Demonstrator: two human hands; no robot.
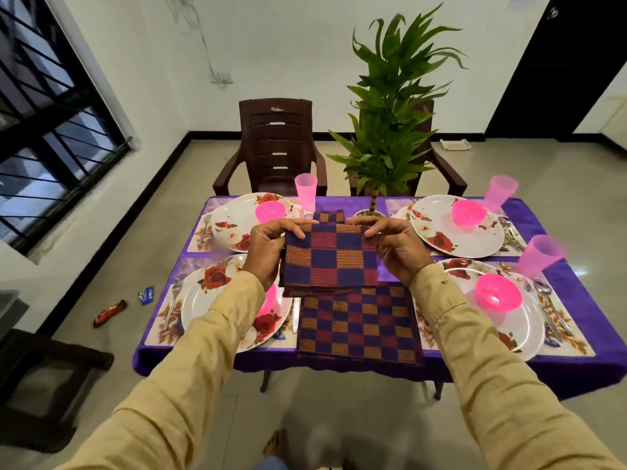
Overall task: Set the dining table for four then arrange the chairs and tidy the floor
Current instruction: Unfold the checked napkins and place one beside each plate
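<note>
Above the middle of the table with the purple cloth (583, 337) I hold a folded checked napkin (330, 257). My left hand (268, 245) pinches its upper left corner and my right hand (395, 247) pinches its upper right corner. More checked napkins (359, 325) lie flat on the table below it, and another (330, 217) shows behind it. Several floral plates (458, 237) stand at the places, each with a pink bowl (497, 293). Pink cups (306, 193) stand beside three of them. Forks (173, 301) and spoons (544, 293) lie next to the plates.
A potted plant (390, 123) stands at the table's far middle. Two brown chairs (276, 147) are behind the table, and a dark chair (44, 385) stands at the left. Wrappers (110, 312) lie on the floor at the left. A white tray (454, 144) lies by the far wall.
</note>
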